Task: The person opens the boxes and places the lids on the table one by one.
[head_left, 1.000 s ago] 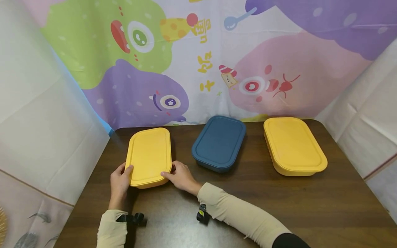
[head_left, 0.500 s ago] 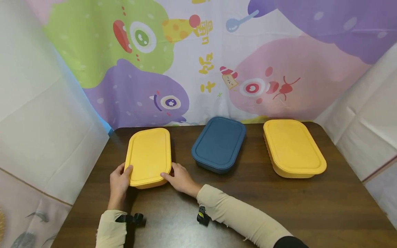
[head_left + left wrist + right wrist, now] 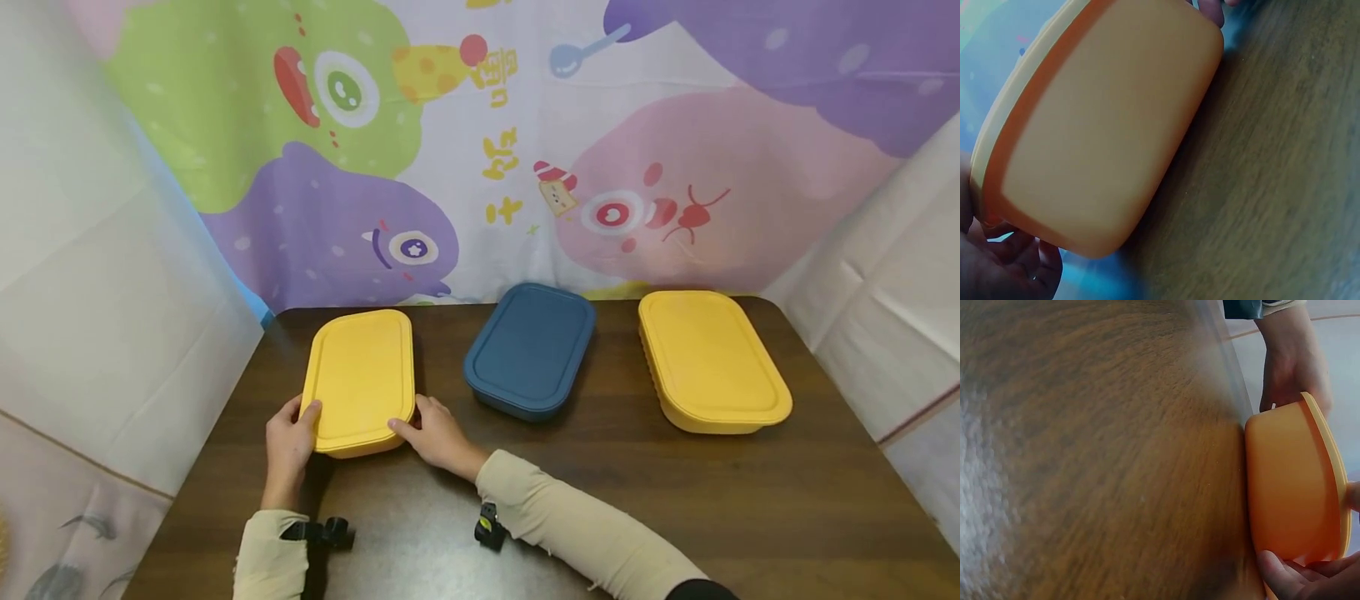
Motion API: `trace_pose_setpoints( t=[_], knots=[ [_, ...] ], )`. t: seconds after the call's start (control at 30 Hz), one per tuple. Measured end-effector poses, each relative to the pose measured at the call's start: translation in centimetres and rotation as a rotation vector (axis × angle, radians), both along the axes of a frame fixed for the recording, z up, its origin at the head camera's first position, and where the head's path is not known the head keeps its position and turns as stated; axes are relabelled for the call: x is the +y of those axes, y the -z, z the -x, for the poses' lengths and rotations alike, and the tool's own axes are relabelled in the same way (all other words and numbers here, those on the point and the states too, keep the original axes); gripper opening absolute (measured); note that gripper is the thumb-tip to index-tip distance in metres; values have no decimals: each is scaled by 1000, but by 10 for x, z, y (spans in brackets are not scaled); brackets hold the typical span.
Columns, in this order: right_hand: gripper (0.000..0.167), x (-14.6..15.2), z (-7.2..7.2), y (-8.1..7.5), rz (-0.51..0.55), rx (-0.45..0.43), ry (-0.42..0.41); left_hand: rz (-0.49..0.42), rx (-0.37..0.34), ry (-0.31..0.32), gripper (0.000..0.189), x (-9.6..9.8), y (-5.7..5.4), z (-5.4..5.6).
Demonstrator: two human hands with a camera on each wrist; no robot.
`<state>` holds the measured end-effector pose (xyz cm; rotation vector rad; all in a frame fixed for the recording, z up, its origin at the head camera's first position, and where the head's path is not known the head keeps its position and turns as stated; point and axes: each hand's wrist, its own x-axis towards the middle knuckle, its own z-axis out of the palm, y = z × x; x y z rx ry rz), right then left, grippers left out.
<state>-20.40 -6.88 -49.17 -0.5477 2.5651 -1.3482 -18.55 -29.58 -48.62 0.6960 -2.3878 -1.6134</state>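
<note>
Three lidded boxes sit in a row on the dark wood counter (image 3: pixel 675 500): a yellow box (image 3: pixel 360 379) at the left, a blue box (image 3: pixel 531 347) in the middle and a second yellow one (image 3: pixel 708 358) at the right, well apart from each other.

Both hands are on the left yellow box, which rests flat on the counter near its left edge. The left hand (image 3: pixel 288 446) holds the near left corner, thumb laid on the lid rim and fingers curled under the side (the left wrist view shows them tucked beneath the lip of the box (image 3: pixel 1097 125)). The right hand (image 3: pixel 438 433) takes the near right corner the same way, thumb on the rim and fingers against the side wall; in the right wrist view the fingertips (image 3: pixel 1285 572) press the box (image 3: pixel 1291 487) from below the lid edge. So each grip is pinching a corner of this box between thumb and fingers.

Both forearms wear beige sleeves, each with a small black camera mount (image 3: pixel 489 525) at the wrist. Behind the counter hangs a cartoon backdrop (image 3: pixel 480 150) with green, purple and pink monsters, and pale sheets flank it on either side.
</note>
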Motion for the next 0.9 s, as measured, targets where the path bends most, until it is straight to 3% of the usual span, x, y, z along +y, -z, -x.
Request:
trace_pose_setpoints(
  t=[0.37,0.9],
  knots=[
    [50,1,-1,-2,10,-5,3,17,-2,3,55,2,-2,0],
    [66,0,-3,-1,12,-47,27,24,25,-26,53,3,-2,-2]
  ],
)
